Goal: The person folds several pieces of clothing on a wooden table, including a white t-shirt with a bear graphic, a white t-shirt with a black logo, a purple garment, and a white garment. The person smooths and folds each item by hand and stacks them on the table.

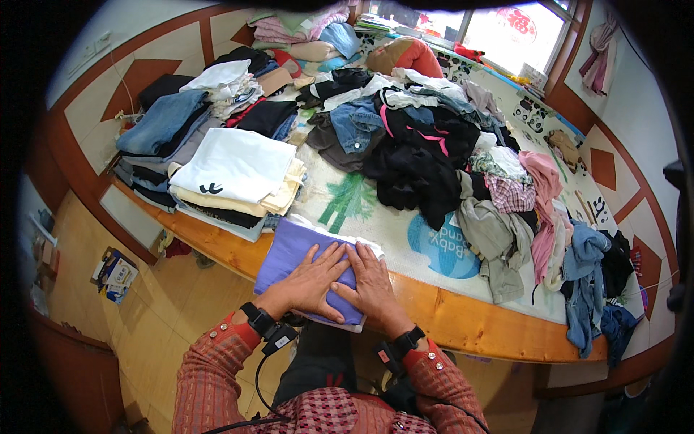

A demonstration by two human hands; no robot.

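Note:
A folded purple garment point(287, 255) lies on white cloth at the wooden front edge of the bed platform. Both palms rest flat on it, fingers extended: my left hand point(319, 282) on its middle, my right hand point(370, 279) on its right side, the two hands' fingertips close together. Neither hand grips the cloth. Left of the purple garment stands a stack of folded clothes topped by a white garment point(233, 163) with a black mark. Behind that, folded blue jeans point(162, 122) top another stack.
Loose clothes are heaped at the centre and right, among them a black garment point(417, 173), a grey-green garment point(493, 233), a pink garment point(542, 211) and denim point(585, 271) hanging over the edge. A brown-and-red cushion point(406, 57) and bedding point(303, 27) lie at the back.

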